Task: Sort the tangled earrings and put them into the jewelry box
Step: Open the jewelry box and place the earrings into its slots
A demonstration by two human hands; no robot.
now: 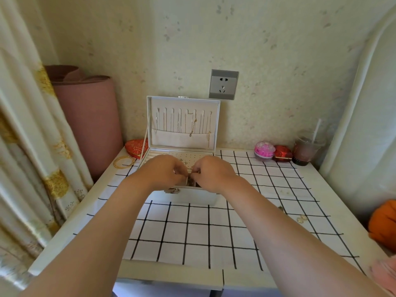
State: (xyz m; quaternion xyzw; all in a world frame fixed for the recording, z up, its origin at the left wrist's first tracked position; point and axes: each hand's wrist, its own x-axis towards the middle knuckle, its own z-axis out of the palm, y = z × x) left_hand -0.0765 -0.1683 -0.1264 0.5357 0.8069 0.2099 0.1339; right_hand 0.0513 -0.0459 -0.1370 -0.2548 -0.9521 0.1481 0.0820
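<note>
**Fitting an earring into the box**

Left hand and right hand meet over the open box, fingers pinched on something tiny, probably an earring; can't confirm. Loose earrings wait on the cloth. Steady wrists on the rim; seat slowly.

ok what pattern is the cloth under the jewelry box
White with a black grid of squares: the tablecloth under the jewelry box, clearest in the head view.

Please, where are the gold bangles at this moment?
In the head view, the gold bangles lie on the table's far left corner, just in front of the red heart box and left of the open jewelry box.
</note>
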